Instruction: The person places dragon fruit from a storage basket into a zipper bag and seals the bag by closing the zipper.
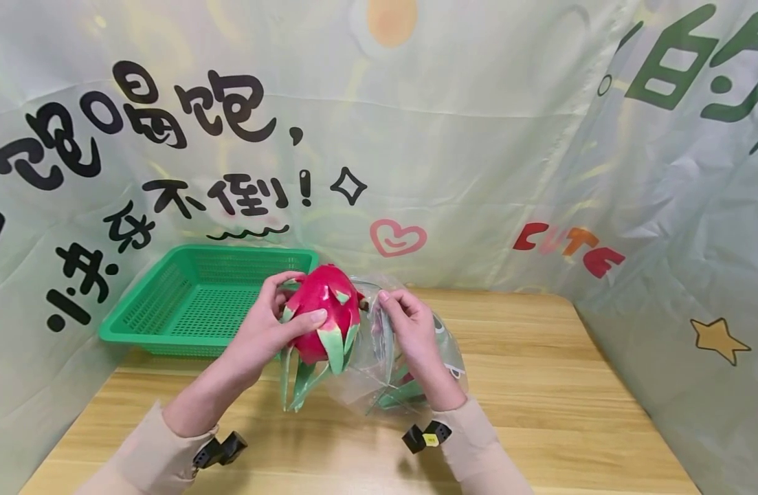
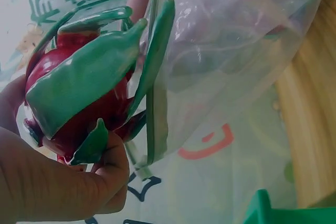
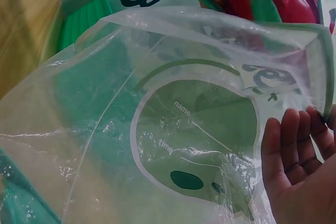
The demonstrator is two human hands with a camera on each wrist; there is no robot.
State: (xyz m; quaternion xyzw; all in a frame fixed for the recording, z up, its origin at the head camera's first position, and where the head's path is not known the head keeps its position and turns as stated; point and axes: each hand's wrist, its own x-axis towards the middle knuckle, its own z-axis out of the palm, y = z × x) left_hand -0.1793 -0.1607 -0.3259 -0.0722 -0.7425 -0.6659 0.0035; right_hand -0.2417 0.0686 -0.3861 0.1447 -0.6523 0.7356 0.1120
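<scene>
A glossy pink-red dragon fruit (image 1: pixel 321 302) with long green scales is gripped by my left hand (image 1: pixel 270 326), thumb across its front. In the left wrist view, the same dragon fruit (image 2: pixel 97 85) has its scale tips at the mouth of a clear plastic zip bag (image 2: pixel 210 56). My right hand (image 1: pixel 412 330) pinches the bag's edge beside the fruit. The right wrist view shows the bag (image 3: pixel 105 135) spread wide, with a printed green panel (image 3: pixel 194 124) reading "name" and "time". Something green and red (image 1: pixel 403 392) lies inside the bag, partly hidden by my right hand.
Behind my left hand, a green perforated basket (image 1: pixel 168 338) stands at the back left of the wooden table (image 1: pixel 539 385). Printed cloth (image 1: pixel 477 137) hangs as walls behind the table and along its sides.
</scene>
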